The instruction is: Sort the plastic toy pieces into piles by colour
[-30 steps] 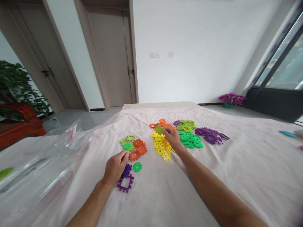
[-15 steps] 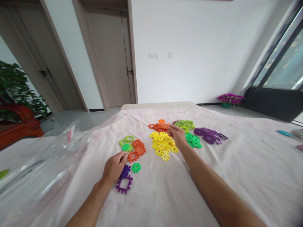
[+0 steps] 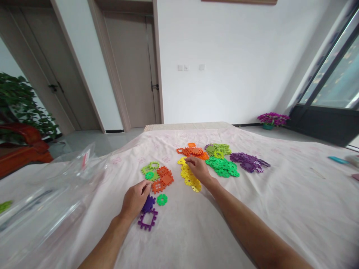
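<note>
Flat plastic toy pieces lie sorted by colour on a pale pink sheet (image 3: 196, 231). My right hand (image 3: 199, 169) rests over the yellow pile (image 3: 190, 178), fingers curled and pinched at its far edge; what they grip is hidden. Beyond it lie the orange pile (image 3: 193, 151), the light green pile (image 3: 218, 149), the dark green pile (image 3: 224, 167) and the purple pile (image 3: 248, 161). My left hand (image 3: 136, 200) is closed beside a mixed cluster of orange and green pieces (image 3: 158, 175), its fingertips touching a purple piece (image 3: 148, 204). A purple square frame (image 3: 147, 219) and a green gear (image 3: 162, 199) lie close by.
A crumpled clear plastic bag (image 3: 50, 194) lies at the left on the sheet. A teal object (image 3: 339, 160) sits at the far right edge. A potted plant and red wooden furniture (image 3: 19, 149) stand at the left; purple flowers (image 3: 272, 118) by the window.
My right hand has come back from the light green and orange piles to the yellow pile. The green piece it held a second ago is out of it. My left hand has stayed put.
</note>
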`<state>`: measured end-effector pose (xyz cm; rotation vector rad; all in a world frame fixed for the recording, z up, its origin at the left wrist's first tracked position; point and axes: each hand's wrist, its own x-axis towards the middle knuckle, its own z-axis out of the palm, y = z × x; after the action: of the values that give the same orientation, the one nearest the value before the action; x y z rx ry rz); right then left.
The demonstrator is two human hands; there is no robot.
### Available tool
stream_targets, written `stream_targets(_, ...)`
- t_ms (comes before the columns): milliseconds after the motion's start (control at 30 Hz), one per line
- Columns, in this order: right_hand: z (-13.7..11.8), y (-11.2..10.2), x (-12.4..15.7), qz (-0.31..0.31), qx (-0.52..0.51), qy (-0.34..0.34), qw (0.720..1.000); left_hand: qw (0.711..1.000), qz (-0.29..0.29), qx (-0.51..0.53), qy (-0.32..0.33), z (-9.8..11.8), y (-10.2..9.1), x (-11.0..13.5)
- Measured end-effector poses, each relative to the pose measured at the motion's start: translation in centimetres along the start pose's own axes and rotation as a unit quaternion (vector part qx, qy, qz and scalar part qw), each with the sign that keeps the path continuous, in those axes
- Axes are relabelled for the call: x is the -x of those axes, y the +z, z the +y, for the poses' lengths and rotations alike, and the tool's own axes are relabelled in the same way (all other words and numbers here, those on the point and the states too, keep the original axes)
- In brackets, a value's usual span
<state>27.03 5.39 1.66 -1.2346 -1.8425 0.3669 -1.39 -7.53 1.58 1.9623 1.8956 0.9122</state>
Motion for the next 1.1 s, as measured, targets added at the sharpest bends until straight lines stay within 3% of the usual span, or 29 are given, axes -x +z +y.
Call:
stream_targets(300, 1.7, -2.5, -2.5, 0.102, -0.032, 0.031, 0.994, 1.0, -0.012, 0.002, -0.009, 0.4, -0.1, 0.0)
stream_targets(433, 4.2, -5.7, -6.0, 0.143, 0.055, 0.129, 0.98, 1.0, -0.021, -0.004, -0.01, 0.6, -0.3, 0.0)
stream_targets(500, 6.0, -7.7, -7.7, 0.133, 0.126, 0.201, 0.962, 1.0, -0.022, -0.005, -0.013, 0.6, -0.4, -0.1)
stream_targets(667, 10.6, -11.4, -9.9, 0.089, 0.191, 0.293, 0.933, 0.999, -0.026, -0.004, -0.025, 0.7, -0.3, -0.2)
stream_targets(833, 13.1, -11.6, -10.9, 0.039, 0.238, 0.331, 0.912, 0.999, -0.027, 0.003, -0.035, 0.7, -0.3, -0.3)
stream_targets(1100, 14.3, -11.0, -12.2, 0.021, 0.284, 0.355, 0.891, 0.998, -0.037, 0.003, -0.04, 0.4, 0.1, -0.4)
